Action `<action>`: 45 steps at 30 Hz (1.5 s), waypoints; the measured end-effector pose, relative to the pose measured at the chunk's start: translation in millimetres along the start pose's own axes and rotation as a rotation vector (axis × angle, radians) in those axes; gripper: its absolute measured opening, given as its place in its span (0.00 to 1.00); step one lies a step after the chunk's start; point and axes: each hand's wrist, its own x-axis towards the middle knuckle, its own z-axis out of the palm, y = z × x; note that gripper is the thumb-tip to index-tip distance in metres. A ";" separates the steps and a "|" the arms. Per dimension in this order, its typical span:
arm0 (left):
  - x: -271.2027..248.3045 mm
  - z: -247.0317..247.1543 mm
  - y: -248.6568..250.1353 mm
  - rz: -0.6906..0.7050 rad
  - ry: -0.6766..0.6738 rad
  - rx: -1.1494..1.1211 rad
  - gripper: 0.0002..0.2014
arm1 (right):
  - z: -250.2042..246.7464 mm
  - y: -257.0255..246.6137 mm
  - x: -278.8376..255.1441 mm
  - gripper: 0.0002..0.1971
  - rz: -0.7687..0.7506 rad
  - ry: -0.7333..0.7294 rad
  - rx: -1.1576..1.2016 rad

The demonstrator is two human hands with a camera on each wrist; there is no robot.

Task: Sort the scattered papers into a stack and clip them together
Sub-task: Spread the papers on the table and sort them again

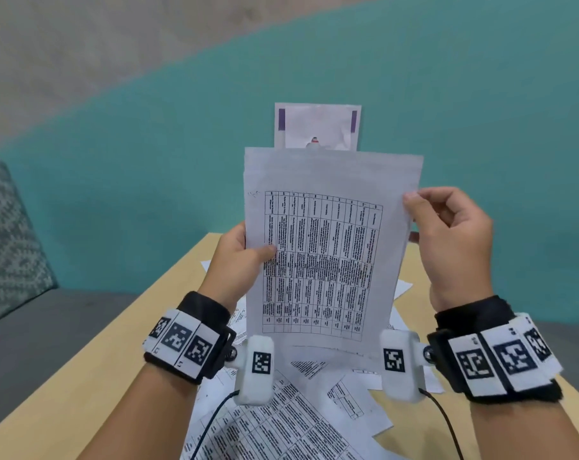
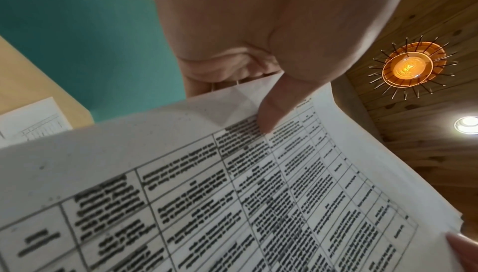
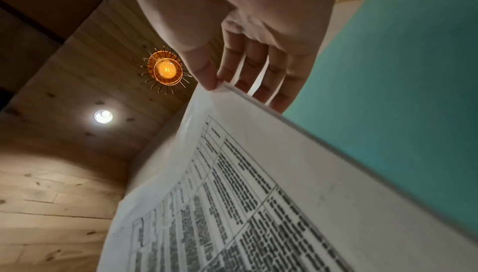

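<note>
A stack of white papers printed with a table is held upright above the table. My left hand grips its left edge, thumb pressed on the front sheet. My right hand pinches the upper right edge, thumb in front and fingers behind the stack. More printed sheets lie scattered on the wooden table under my wrists. No clip shows in any view.
A purple-edged sheet sticks up behind the held stack. A teal wall rises beyond the table. A grey seat with a patterned cushion stands at the left. The wrist views show a wooden ceiling with a lamp.
</note>
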 end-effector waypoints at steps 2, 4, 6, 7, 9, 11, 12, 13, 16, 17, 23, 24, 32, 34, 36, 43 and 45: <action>0.3 -1.1 -0.5 0.001 -0.001 0.007 0.17 | -1.3 -0.8 -0.6 0.04 0.022 0.012 -0.013; 0.6 -0.9 -0.8 0.008 -0.009 0.005 0.17 | -2.8 -2.3 -0.4 0.04 0.029 0.040 0.001; -0.1 0.8 -1.0 0.007 -0.032 -0.004 0.16 | -2.7 -4.0 0.1 0.07 0.036 0.076 0.048; -0.6 1.7 -1.2 0.004 -0.046 -0.007 0.16 | -2.0 -3.7 0.6 0.07 0.051 0.096 0.084; -1.7 3.3 -1.6 0.007 -0.070 -0.014 0.16 | 0.7 -3.9 0.6 0.06 0.113 0.110 0.180; -1.7 4.4 -2.6 0.017 -0.080 -0.017 0.17 | 2.7 -4.8 -0.4 0.08 0.189 0.074 0.263; -1.8 4.5 -2.8 0.021 -0.084 -0.014 0.17 | 3.3 -6.1 -1.1 0.09 0.207 0.041 0.291; -1.8 4.3 -3.0 0.025 -0.089 -0.010 0.18 | 3.9 -7.9 -1.9 0.10 0.209 0.006 0.303; -1.8 4.1 -3.0 0.028 -0.102 -0.011 0.20 | 2.8 -11.1 -1.6 0.11 0.218 0.009 0.316; -1.9 4.6 -2.9 0.026 -0.105 -0.013 0.20 | 1.6 -10.2 -0.6 0.11 0.236 0.041 0.333; -2.8 4.0 -1.8 0.024 -0.109 0.002 0.19 | 1.8 -9.6 -1.8 0.12 0.318 0.186 0.506; -2.3 3.3 -2.5 0.020 -0.105 0.005 0.19 | 1.4 -10.2 -1.9 0.17 0.322 0.191 0.543; 1.3 0.3 -8.0 0.004 -0.109 0.036 0.15 | -3.1 -13.8 -2.7 0.12 0.367 0.161 0.614; 2.4 -1.6 -9.7 0.004 -0.107 0.038 0.15 | -4.9 -14.0 -1.6 0.08 0.364 0.149 0.609; 3.4 -4.3 -11.0 -0.002 -0.094 0.038 0.13 | -7.5 -12.3 0.0 0.10 0.355 0.157 0.616; 4.5 -7.5 -12.4 -0.029 -0.022 0.005 0.13 | -12.9 -5.1 5.2 0.03 0.338 0.152 0.546; 5.6 -8.1 -13.0 -0.045 0.000 -0.028 0.12 | -13.7 -1.2 6.1 0.05 0.318 0.098 0.436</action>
